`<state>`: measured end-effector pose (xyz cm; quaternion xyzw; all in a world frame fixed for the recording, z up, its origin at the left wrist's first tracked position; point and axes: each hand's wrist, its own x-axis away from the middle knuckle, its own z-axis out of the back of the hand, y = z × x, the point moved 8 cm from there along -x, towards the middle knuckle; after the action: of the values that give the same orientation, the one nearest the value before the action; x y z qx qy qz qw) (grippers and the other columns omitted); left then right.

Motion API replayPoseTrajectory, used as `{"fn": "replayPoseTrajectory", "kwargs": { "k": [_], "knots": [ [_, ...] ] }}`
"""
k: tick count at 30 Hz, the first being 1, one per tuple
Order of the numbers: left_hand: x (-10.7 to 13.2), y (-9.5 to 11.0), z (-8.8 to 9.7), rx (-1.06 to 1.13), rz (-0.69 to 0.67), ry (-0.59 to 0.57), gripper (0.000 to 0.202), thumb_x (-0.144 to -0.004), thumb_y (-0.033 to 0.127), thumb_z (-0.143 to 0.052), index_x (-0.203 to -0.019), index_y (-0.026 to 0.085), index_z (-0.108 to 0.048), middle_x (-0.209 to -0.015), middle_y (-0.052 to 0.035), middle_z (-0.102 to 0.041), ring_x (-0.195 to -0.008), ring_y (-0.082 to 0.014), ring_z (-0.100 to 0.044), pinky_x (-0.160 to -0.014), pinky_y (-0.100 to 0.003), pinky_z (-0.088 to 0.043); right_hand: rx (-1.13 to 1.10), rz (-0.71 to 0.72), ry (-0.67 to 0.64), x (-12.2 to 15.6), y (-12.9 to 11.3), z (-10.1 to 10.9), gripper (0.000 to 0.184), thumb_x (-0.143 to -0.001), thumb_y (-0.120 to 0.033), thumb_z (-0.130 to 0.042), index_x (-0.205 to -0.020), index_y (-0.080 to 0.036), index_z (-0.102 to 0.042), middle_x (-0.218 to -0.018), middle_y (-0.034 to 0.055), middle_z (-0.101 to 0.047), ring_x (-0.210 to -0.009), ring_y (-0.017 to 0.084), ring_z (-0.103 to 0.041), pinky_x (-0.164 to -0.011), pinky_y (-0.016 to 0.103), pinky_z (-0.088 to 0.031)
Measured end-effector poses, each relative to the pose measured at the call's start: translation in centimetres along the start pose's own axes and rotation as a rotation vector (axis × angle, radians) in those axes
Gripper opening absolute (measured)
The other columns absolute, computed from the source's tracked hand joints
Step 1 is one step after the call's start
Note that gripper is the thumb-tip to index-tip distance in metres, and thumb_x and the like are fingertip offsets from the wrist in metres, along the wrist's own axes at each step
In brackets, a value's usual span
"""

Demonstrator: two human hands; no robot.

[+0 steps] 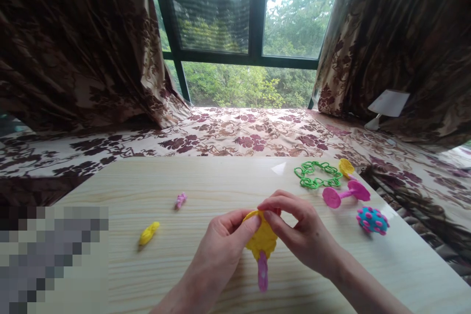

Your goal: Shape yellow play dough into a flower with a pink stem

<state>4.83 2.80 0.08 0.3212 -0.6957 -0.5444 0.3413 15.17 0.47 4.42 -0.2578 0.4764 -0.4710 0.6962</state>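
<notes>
My left hand (221, 243) and my right hand (294, 230) meet over the middle of a light wooden table (206, 181). Both pinch a flat yellow clay disc (262, 239) at its top edge, fingers closed on it. A pink clay stem (262, 270) hangs from the disc's lower end, toward me. The disc's upper right part is hidden behind my right fingers.
A small yellow clay lump (149, 233) and a small pink lump (180, 200) lie to the left. To the right lie a green chain of loops (317, 175), a yellow piece (346, 167), a pink dumbbell shape (346, 193) and a blue ball with pink dots (372, 220). A blurred patch covers the lower left.
</notes>
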Motion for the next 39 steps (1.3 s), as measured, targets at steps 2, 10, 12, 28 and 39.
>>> {"fn": "replayPoseTrajectory", "kwargs": {
  "k": [2,10,12,28,39],
  "knots": [
    [0.0,0.0,0.0,0.011,-0.006,0.002,0.031,-0.081,0.034,-0.051,-0.104,0.019,-0.065,-0.078,-0.0021,-0.067,-0.076,-0.0145,-0.053,-0.07,-0.023,-0.041,-0.007,0.009,0.004,0.0,-0.2,0.0,0.015,-0.083,-0.014,-0.048,-0.089,-0.017,-0.062,-0.078,0.0028,-0.055,-0.07,0.012,-0.053,-0.062,0.023,-0.044],
    [0.3,-0.1,0.2,0.004,-0.013,0.024,0.032,-0.082,0.035,-0.05,-0.103,0.017,-0.065,-0.075,-0.0028,-0.066,-0.074,-0.0144,-0.052,-0.067,-0.023,-0.04,0.027,0.05,0.05,0.2,-0.1,-0.4,0.015,-0.083,-0.014,-0.049,-0.085,-0.019,-0.064,-0.08,0.0046,-0.054,-0.075,0.015,-0.053,-0.065,0.026,-0.045],
    [0.2,-0.2,0.2,0.003,-0.008,0.03,0.032,-0.081,0.035,-0.05,-0.103,0.017,-0.065,-0.076,-0.0031,-0.066,-0.075,-0.0145,-0.052,-0.068,-0.023,-0.04,0.041,0.073,0.057,0.2,-0.1,-0.4,0.016,-0.082,-0.014,-0.05,-0.086,-0.019,-0.064,-0.082,0.0052,-0.055,-0.077,0.016,-0.053,-0.066,0.028,-0.045],
    [0.1,0.3,-0.2,-0.058,-0.033,-0.001,0.033,-0.083,0.037,-0.046,-0.104,0.019,-0.064,-0.08,-0.0026,-0.066,-0.076,-0.0156,-0.053,-0.074,-0.026,-0.042,0.04,-0.001,0.043,0.2,0.4,-0.4,0.01,-0.082,-0.012,-0.048,-0.081,-0.017,-0.056,-0.08,0.0028,-0.051,-0.075,0.014,-0.051,-0.068,0.027,-0.044],
    [0.0,0.0,0.7,-0.046,-0.034,0.07,0.036,-0.082,0.037,-0.047,-0.109,0.019,-0.062,-0.091,-0.0046,-0.068,-0.085,-0.0199,-0.057,-0.079,-0.029,-0.042,0.034,-0.068,0.097,0.4,1.4,0.0,0.018,-0.082,-0.016,-0.05,-0.099,-0.02,-0.051,-0.092,0.0036,-0.055,-0.082,0.015,-0.052,-0.073,0.028,-0.044]
  ]
}}
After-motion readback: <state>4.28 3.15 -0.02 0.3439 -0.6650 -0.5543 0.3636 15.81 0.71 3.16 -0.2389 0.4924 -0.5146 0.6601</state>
